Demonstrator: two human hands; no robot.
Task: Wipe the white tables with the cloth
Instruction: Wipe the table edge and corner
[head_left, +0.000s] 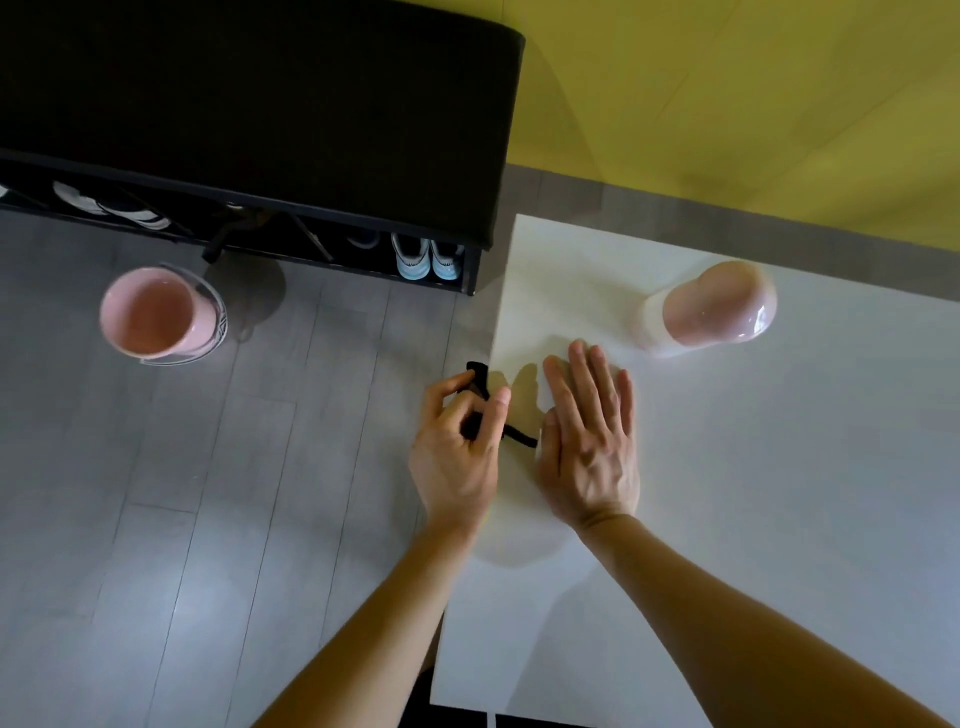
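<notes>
The white table (779, 519) fills the right half of the view. A pale cloth (519, 540), almost the table's colour, lies at its left edge. My right hand (589, 441) rests flat on the cloth, palm down, fingers spread and pointing away from me. My left hand (457, 441) hovers at the table's left edge, just beside the right hand. Its thumb and fingers pinch a small black strip (522, 436), which sticks out toward the right hand and also above the fingers.
A glossy pink rounded object (719, 306) stands on the table beyond my right hand. On the grey plank floor to the left sits a pink bucket (156, 317). A black bench (260, 130) with shoes (428, 257) under it stands at the far left; behind it is a yellow wall.
</notes>
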